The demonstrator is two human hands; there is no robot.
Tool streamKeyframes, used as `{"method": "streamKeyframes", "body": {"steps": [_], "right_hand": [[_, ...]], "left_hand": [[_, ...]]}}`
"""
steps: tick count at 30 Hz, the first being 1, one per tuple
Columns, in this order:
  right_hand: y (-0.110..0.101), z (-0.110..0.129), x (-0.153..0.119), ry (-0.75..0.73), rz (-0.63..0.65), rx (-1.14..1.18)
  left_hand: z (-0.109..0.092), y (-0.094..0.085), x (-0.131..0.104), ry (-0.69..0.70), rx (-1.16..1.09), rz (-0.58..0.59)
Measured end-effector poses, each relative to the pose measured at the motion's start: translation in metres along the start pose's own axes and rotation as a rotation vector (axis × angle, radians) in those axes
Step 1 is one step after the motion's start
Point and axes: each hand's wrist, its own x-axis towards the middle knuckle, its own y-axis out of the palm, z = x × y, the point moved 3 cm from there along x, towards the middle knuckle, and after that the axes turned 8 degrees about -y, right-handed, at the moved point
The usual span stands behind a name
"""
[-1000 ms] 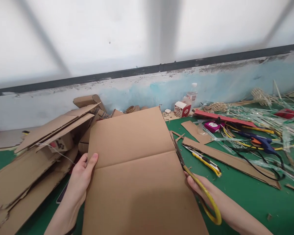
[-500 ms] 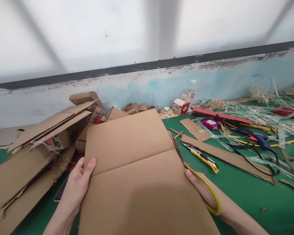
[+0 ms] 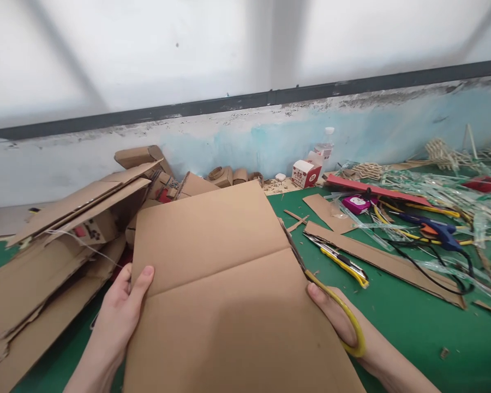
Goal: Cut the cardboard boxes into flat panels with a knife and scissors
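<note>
Thumb on top, fingers curled round behind, the left hand point(image 3: 120, 305) grips the edge of a cardboard sheet point(image 3: 216, 240), beside a slanting cardboard pile point(image 3: 53, 273) with ragged, torn edges. I'd guess the grip steadies the panel against the pressure at its far side. Smooth, matt and tan, the sheet spans the gap between both hands, tilted, its near end out of my sight; a crease runs straight across it, and a soft shadow dulls the lower part. Along its right edge lie the dark blades of the scissors point(image 3: 359, 338), with how far they gape hidden from me. Their rounded yellow handle loops about the right hand point(image 3: 335, 314), which grasps them with the thumb against the board, presumably to guide blade and edge together. Just beyond, on the smooth green table point(image 3: 413, 338), rests a yellow utility knife point(image 3: 339, 262), perhaps put within easy reach, alongside a long cardboard strip point(image 3: 393, 267) with a rough cut side. Farther right sit a blue glue gun point(image 3: 444, 234) with an orange trigger and a tangle of glossy clear strips point(image 3: 429, 185).
</note>
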Motion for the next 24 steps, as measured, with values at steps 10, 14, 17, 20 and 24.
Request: {"method": "streamKeyframes", "body": {"steps": [10, 14, 17, 20, 24], "right_hand": [[-0.006, 0.000, 0.006, 0.058, -0.076, 0.000], [-0.004, 0.003, 0.007, 0.042, -0.048, -0.038], [-0.002, 0.004, 0.006, 0.039, -0.050, -0.022], [-0.002, 0.005, 0.009, 0.017, -0.061, -0.015], [-0.002, 0.000, 0.013, 0.060, -0.039, -0.063]], "left_hand": [[0.006, 0.007, 0.000, 0.012, -0.008, 0.076], [0.007, 0.002, 0.004, 0.056, 0.009, 0.058], [0.009, 0.000, 0.007, 0.032, 0.002, 0.088], [0.011, -0.002, 0.008, 0.020, -0.002, 0.102], [0.011, -0.004, 0.008, 0.034, 0.013, 0.096]]}}
